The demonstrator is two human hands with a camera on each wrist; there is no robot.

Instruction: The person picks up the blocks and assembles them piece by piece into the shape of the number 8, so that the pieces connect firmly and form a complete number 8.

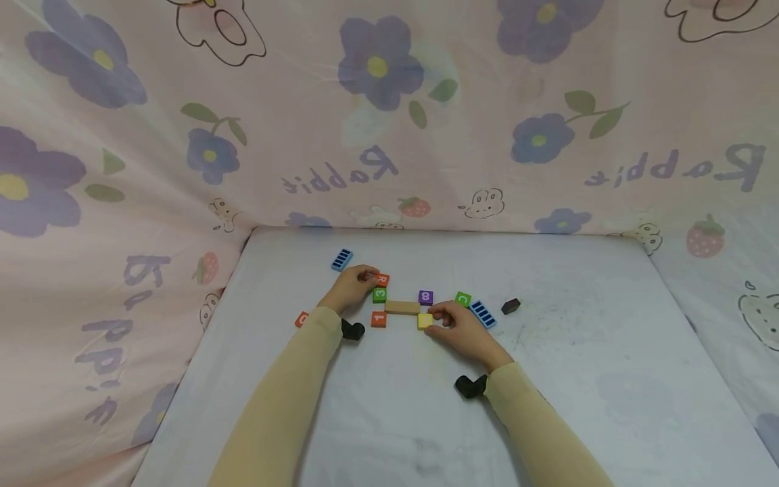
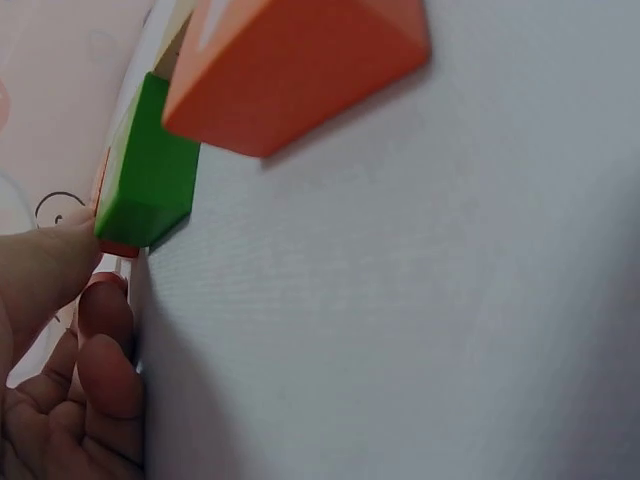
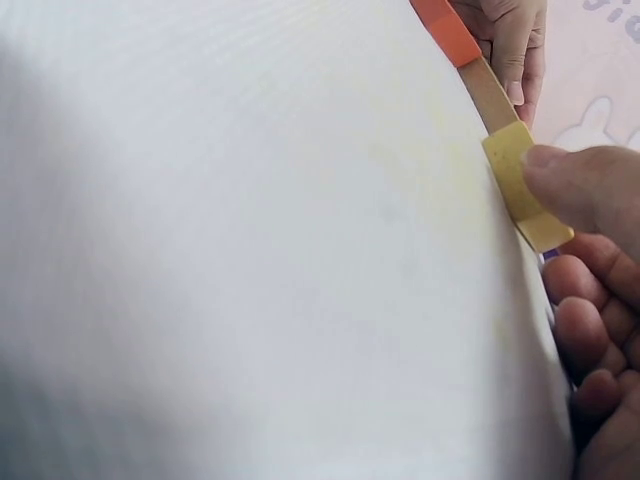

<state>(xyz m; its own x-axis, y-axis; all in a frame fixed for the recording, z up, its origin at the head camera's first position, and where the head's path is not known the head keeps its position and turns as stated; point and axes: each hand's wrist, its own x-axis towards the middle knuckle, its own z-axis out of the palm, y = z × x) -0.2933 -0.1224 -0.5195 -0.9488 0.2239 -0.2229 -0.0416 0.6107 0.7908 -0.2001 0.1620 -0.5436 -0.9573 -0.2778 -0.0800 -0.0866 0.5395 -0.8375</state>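
My left hand [image 1: 351,287] pinches an orange block marked R [image 1: 383,279] at its left side. Just below that block lies the green block marked 3 [image 1: 380,295], whose side fills part of the left wrist view near the thumb. An orange block marked 1 [image 1: 379,319] sits further down the same column. A plain wooden plank [image 1: 402,308] spans between this column and the right-hand blocks. My right hand [image 1: 465,329] holds a yellow block [image 1: 425,321] between thumb and fingers, at the plank's lower right end. Above it is a purple block marked 8 [image 1: 426,297].
A green block marked C [image 1: 462,299] and a blue slotted block [image 1: 483,314] lie beyond my right hand, with a dark brown block [image 1: 510,306] further right. Another blue slotted block [image 1: 342,260] is at the back left. An orange block [image 1: 301,319] shows beside the left sleeve.
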